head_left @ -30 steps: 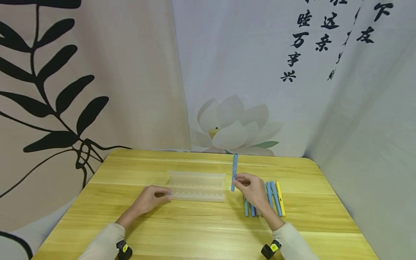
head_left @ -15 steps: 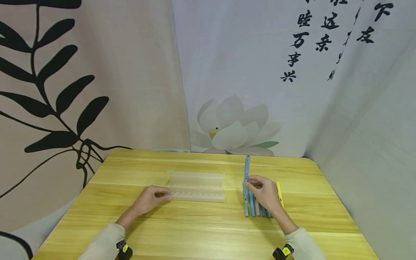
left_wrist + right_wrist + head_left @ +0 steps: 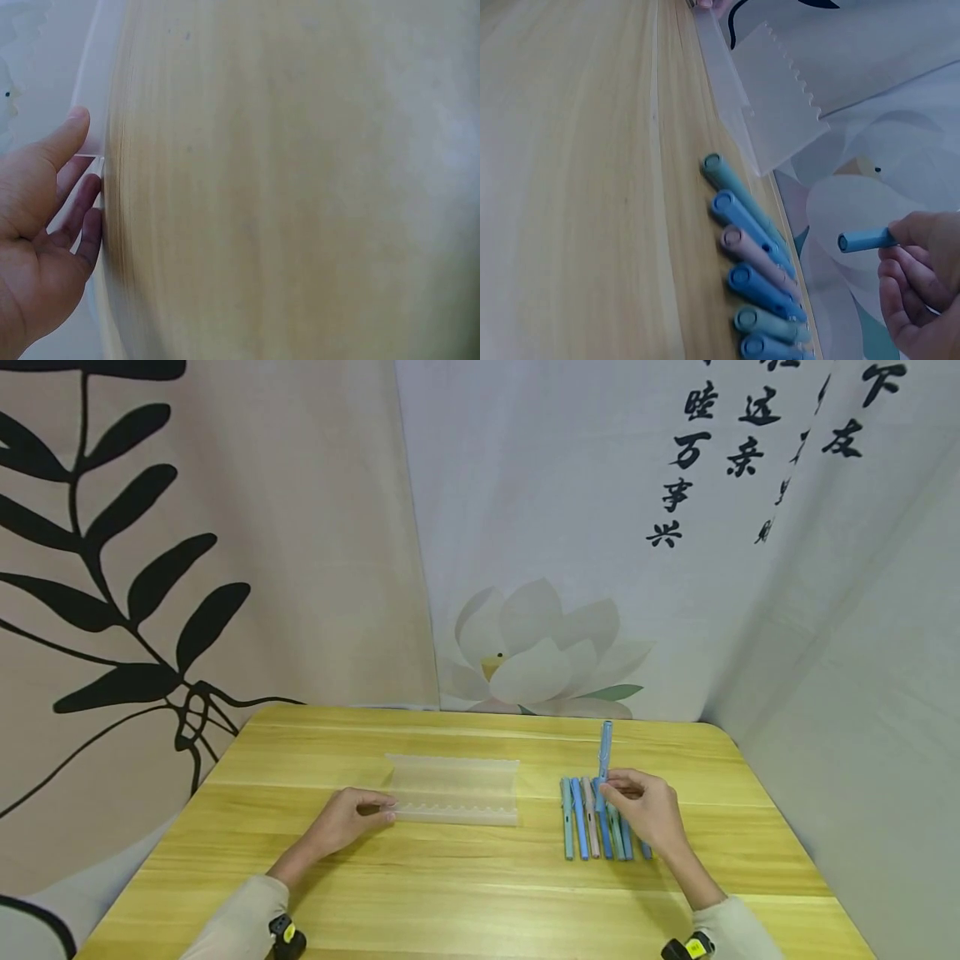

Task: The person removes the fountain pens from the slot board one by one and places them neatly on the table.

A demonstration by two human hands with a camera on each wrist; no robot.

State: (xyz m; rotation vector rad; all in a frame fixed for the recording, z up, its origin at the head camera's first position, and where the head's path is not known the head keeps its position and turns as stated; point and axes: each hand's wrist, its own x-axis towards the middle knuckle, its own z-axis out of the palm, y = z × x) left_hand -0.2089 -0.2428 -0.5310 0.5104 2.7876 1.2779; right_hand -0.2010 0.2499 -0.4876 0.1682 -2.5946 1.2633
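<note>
A translucent plastic pen rack with a notched edge stands on the table. My left hand pinches its left end; in the left wrist view the thumb lies along the plastic. My right hand pinches a light blue marker between thumb and fingers, held nearly upright above the row of pens. In the right wrist view one end of that marker sticks out past the fingertips. Below lie green, blue and greyish-pink pens side by side; the hand covers part of the row's right side.
The pen row lies to the right of the rack, with bare wood between them. A wooden table carries everything. Behind its far edge hangs a printed cloth with a lotus and dark characters.
My right hand has carried the blue marker rightward, from near the rack to over the row. The row's left pens are now uncovered, and the yellow pen is hidden. My left hand stays put.
</note>
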